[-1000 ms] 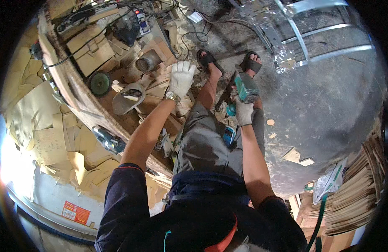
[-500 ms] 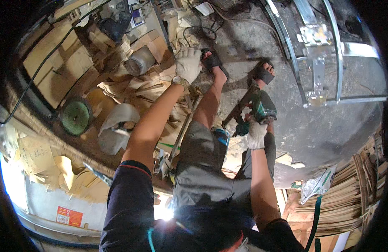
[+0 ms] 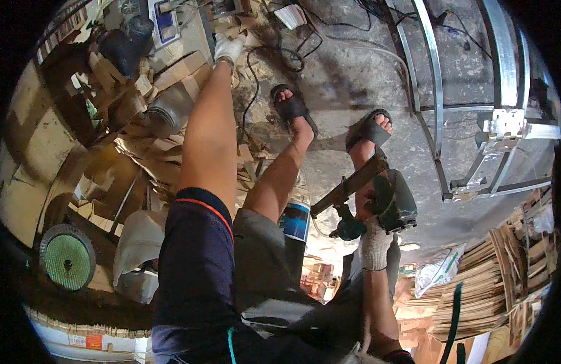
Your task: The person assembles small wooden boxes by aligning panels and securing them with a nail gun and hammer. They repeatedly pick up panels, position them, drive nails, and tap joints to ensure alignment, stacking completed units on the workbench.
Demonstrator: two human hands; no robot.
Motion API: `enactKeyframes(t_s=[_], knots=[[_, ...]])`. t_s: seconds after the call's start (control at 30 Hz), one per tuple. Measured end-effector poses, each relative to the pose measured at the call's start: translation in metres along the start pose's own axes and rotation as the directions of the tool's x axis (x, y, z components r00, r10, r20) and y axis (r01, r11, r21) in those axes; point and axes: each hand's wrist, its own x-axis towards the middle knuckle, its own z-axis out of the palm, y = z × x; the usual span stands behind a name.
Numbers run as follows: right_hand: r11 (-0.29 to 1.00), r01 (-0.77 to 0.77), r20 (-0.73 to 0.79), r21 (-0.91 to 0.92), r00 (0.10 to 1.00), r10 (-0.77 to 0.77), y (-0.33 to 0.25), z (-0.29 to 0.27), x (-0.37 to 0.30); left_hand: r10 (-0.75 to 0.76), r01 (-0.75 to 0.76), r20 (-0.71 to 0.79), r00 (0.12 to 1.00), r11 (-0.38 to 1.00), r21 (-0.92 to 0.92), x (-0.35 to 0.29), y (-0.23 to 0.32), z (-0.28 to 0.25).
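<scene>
My right hand (image 3: 376, 246), in a knitted white work glove, is closed round the grip of a dark green nail gun (image 3: 397, 203). Its long, narrow magazine (image 3: 347, 185) slants across in front of my right shin. My left arm stretches far forward and left. At its end my gloved left hand (image 3: 229, 48) is among thin wood scraps (image 3: 235, 25) beside a cardboard piece (image 3: 182, 71); its fingers are too small and unclear to read. A grey cylindrical container (image 3: 166, 114) lies near that forearm, amid more wood offcuts.
A silvery metal frame (image 3: 437, 79) stands on the grey floor at the right. Black cables (image 3: 286, 60) trail beyond my sandalled feet. A blue-labelled can (image 3: 295, 221) is by my left knee. Wood strips (image 3: 475, 297) are stacked at lower right; a round green disc (image 3: 67, 258) is at lower left.
My left hand has reached farther forward and left, toward the scraps at the back. The nail gun, still in my right hand, appears lower and nearer. The whole view has shifted.
</scene>
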Motion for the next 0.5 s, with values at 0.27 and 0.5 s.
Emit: enactKeyframes(t_s=[0.27, 0.5], knots=[[0.999, -0.022, -0.009, 0.024, 1.0, 0.022, -0.013, 0.017, -0.004, 0.38, -0.38, 0.054, 0.924, 0.886, 0.266, -0.111, 0.011, 0.013], [0.976, -0.017, -0.028, -0.216, 1.0, 0.011, -0.024, 0.023, -0.006, 0.411, -0.318, -0.15, 0.899, 0.85, 0.42, -0.051, -0.003, 0.029]])
